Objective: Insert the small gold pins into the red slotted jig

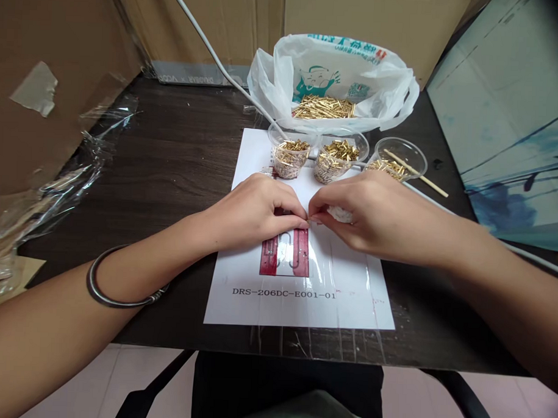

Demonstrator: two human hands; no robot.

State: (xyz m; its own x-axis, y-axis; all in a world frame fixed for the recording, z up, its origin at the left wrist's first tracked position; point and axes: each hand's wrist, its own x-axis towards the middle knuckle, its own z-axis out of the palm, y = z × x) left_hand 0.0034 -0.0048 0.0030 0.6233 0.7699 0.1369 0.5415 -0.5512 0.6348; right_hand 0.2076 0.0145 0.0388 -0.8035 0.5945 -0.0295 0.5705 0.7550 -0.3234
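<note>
Over the middle of a white printed sheet [240, 268], my two hands meet fingertip to fingertip. My left hand [265, 211] pinches with thumb and forefinger; whatever lies between them is too small to name. Close against it, my right hand [356, 212] is closed in a pinch too, with something whitish [340, 215] partly showing under its curled fingers. Below them the sheet bears a red-and-white printed figure [284, 258] with dark curved lines, partly hidden by my left hand. Beyond my hands stand clear plastic cups of small gold-coloured metal pieces: a left cup [290, 157], a middle cup [338, 156] and a right cup [395, 159].
A white plastic bag [378, 106] with many gold-coloured pins [326, 107] sits behind the cups. Across the right cup leans a thin wooden stick [426, 180]. A white cable [211, 45] runs behind. Cardboard walls [216, 24] and a painted panel [515, 120] border the dark table [171, 150].
</note>
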